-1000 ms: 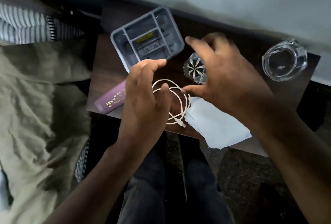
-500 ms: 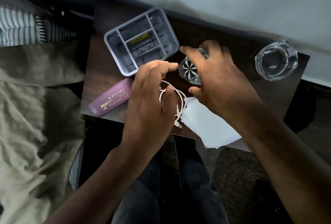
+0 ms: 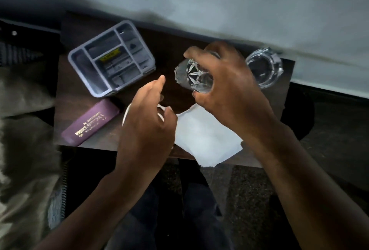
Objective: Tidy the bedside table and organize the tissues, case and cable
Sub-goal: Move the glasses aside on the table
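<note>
1. I look down from my head camera at a small dark desk (image 3: 75, 98) set against a pale wall, with my two bare hands over it.
2. My right hand (image 3: 229, 90) grips a cut-glass tumbler (image 3: 196, 77), tipped so that its star-cut base faces me. The fingers (image 3: 194, 54) wrap over its top and the thumb presses from below. It looks lifted off the desk, probably to clear space.
3. My left hand (image 3: 147, 122) hovers low over the front of the desk, its fingers loosely curled and slightly spread. Loops of white cable (image 3: 126, 113) show at its edges. I cannot tell whether the fingers pinch the cable or merely cover it.
4. A white tissue (image 3: 205, 140) lies flat at the front edge of the desk, one corner hanging over it, just beside my left hand and partly under my right wrist.
5. A purple case (image 3: 90, 123) with gold lettering lies slantwise at the front left, touching nothing else.
6. A grey compartment tray (image 3: 79, 70) sits at the back left. Its sections look mostly bare, so I judge it the likely home for the cable.
7. A second clear glass (image 3: 264, 68) stands at the back right, close to the wall.
8. My judgement: the tidying is at an early stage, since tissue, case and cable all lie loose outside the tray.
</note>
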